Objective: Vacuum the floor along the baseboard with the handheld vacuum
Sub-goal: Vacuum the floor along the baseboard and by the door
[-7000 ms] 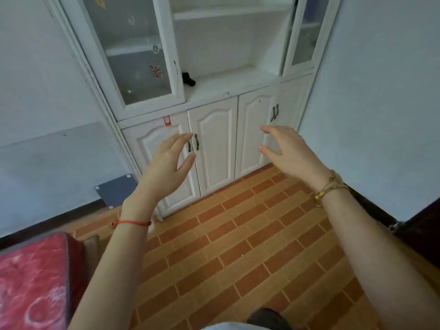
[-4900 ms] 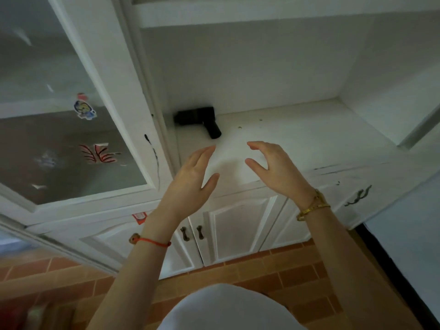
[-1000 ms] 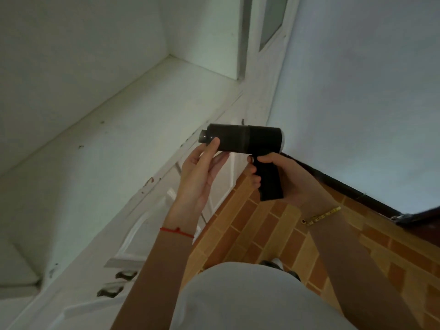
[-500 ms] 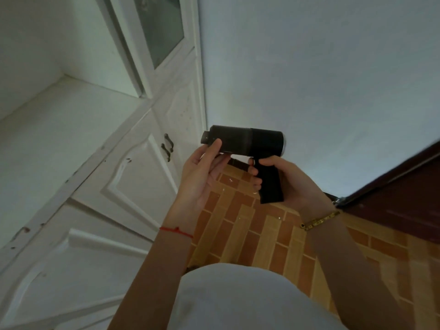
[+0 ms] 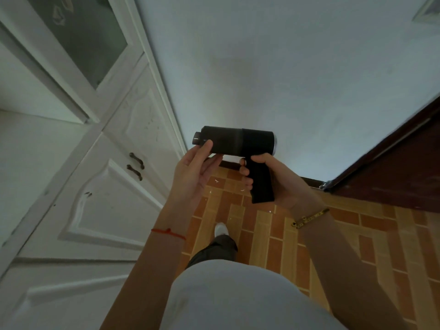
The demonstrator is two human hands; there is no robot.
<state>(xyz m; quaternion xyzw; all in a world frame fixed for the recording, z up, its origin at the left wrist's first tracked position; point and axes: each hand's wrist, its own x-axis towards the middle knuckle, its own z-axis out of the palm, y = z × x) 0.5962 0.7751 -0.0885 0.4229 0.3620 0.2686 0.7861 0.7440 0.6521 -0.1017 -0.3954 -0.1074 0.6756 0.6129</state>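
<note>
I hold a black pistol-shaped handheld vacuum [image 5: 238,142] in front of me at chest height, its short nozzle pointing left. My right hand [image 5: 273,181] is wrapped around the vacuum's grip. My left hand [image 5: 194,172] supports the barrel from below near the nozzle, thumb on its side. Below and behind the vacuum a dark baseboard [image 5: 309,181] runs along the foot of the pale wall, where it meets the brick-pattern floor [image 5: 262,225]. Small white bits of debris [image 5: 216,181] lie on the floor close to the baseboard.
A white cabinet [image 5: 114,186] with panelled doors and dark handles stands close on my left, with a glass door above. A dark red-brown door [image 5: 392,177] sits at the right. My leg and white shoe [image 5: 221,229] are below the hands.
Since the earliest frames I took the vacuum off the cabinet shelf. Over the last second my view turned right from the shelf towards the wall corner and floor; both hands kept their hold.
</note>
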